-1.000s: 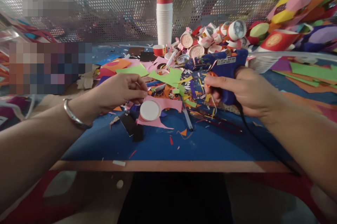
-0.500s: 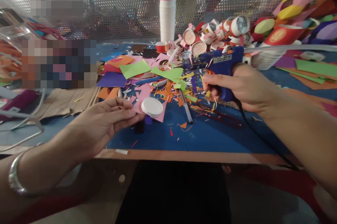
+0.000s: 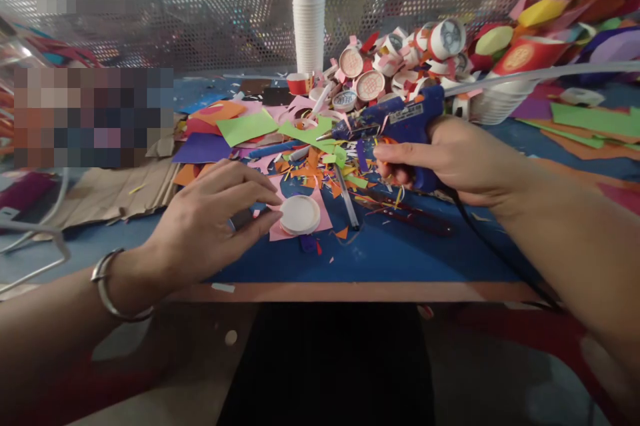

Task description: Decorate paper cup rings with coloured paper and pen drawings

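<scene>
I look down on a blue table, bounded in front by a pinkish-brown edge and behind by a mesh panel full of small round holes. The widest room I see for moving is the blue strip along the front, dotted with a few scraps; farther back, cut paper crowds the middle.

Near the front, left of centre, a white lid lies on pink paper. It is round, smooth and shallow, with a raised rim. My left hand, wearing a silver bracelet, has its fingertips at the lid's left side; I cannot tell whether they pinch it.

My right hand is wrapped firmly around a blue glue gun, its nozzle pointing left above green paper. A clear pen lies right of the lid. Behind stand tall stacked cups, ribbed by their rims.
</scene>
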### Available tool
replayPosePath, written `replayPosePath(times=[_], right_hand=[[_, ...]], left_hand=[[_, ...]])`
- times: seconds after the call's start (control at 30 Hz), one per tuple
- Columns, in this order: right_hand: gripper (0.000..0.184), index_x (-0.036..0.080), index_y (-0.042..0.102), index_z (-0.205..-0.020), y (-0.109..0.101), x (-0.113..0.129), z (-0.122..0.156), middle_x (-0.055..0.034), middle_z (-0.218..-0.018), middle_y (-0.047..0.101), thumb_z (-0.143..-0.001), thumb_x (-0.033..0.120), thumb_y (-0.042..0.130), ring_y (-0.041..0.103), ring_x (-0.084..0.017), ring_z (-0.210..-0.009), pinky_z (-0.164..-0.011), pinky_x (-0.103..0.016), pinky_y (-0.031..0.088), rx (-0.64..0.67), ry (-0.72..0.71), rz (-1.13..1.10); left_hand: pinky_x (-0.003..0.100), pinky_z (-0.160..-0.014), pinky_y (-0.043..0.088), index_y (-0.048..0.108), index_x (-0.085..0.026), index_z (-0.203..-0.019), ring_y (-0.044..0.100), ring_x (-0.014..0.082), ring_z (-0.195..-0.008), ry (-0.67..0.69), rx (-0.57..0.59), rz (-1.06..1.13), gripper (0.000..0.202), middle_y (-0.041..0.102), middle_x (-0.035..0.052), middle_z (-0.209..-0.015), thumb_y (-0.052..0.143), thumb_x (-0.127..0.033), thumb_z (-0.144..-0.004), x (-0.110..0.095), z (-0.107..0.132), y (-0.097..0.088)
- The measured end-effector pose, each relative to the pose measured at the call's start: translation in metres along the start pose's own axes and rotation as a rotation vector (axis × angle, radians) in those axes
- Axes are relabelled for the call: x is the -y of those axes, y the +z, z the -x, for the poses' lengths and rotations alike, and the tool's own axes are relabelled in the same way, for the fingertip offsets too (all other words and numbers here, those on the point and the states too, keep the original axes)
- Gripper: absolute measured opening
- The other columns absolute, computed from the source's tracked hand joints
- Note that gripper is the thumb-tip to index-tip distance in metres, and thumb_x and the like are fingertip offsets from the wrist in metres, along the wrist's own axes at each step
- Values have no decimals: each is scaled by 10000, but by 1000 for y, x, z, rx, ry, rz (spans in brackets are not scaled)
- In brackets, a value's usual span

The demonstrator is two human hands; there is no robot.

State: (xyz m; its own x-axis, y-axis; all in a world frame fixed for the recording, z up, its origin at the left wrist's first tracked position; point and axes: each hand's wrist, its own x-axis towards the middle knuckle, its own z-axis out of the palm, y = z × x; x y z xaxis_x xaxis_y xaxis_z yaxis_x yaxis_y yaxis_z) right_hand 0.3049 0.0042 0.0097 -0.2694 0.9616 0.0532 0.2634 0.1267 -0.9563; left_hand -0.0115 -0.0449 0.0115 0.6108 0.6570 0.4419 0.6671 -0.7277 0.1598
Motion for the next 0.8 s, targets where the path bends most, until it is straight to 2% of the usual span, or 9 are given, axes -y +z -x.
replayPosePath(times=[0.03,0.07,0.17,0.3,0.43,0.57,0.67,0.8], right_hand=[[280,175,706,-715,-2,0,0,-61,-703,695,-847,401,804,561,-132,-554,-478,-266,437,25,-5,31],[298,177,709,-707,-4,0,0,-62,-695,695,-847,423,803,565,-139,-558,-482,-267,443,46,-10,64],[347,187,714,-708,-7,2,1,-69,-688,696,-843,497,791,578,-161,-562,-479,-280,456,110,19,155],[344,193,699,-687,-7,8,4,-54,-632,674,-851,483,782,561,-154,-522,-469,-285,433,144,54,231],[381,200,686,-612,-8,13,6,-33,-544,640,-854,481,771,546,-151,-484,-480,-299,417,172,33,312],[414,207,724,-658,-14,12,5,-40,-630,712,-854,570,737,631,-184,-557,-538,-315,473,255,34,460],[419,221,738,-702,-15,8,3,-38,-676,729,-829,619,743,633,-190,-577,-543,-317,472,267,47,512],[363,231,722,-647,-11,4,3,-28,-613,707,-827,540,788,618,-173,-518,-504,-298,431,285,55,446]], left_hand=[[362,-919,531,689,-241,-1016,677,202,-1008,33,16,-7,82,717,45,-1076,673,-237,-937,1,-3,3],[381,-938,519,686,-241,-993,672,208,-1014,44,-28,-2,60,715,48,-1076,682,-243,-934,1,-6,5],[420,-946,499,673,-245,-944,665,227,-1018,27,-54,11,52,715,55,-1094,713,-266,-917,1,-10,9],[443,-956,485,646,-252,-896,650,249,-1053,5,-1,23,105,720,50,-1137,735,-308,-902,1,-12,11],[446,-962,478,626,-267,-875,640,256,-1077,-11,63,53,123,722,28,-1152,726,-332,-906,2,-12,13],[428,-953,483,624,-268,-878,642,244,-1053,10,88,76,137,736,19,-1116,743,-335,-892,4,-11,13],[406,-935,492,625,-256,-866,639,233,-1039,29,90,89,136,740,26,-1101,743,-321,-889,5,-11,14],[394,-905,505,640,-254,-859,643,231,-1022,11,106,87,118,754,18,-1090,732,-317,-897,4,-12,15]])
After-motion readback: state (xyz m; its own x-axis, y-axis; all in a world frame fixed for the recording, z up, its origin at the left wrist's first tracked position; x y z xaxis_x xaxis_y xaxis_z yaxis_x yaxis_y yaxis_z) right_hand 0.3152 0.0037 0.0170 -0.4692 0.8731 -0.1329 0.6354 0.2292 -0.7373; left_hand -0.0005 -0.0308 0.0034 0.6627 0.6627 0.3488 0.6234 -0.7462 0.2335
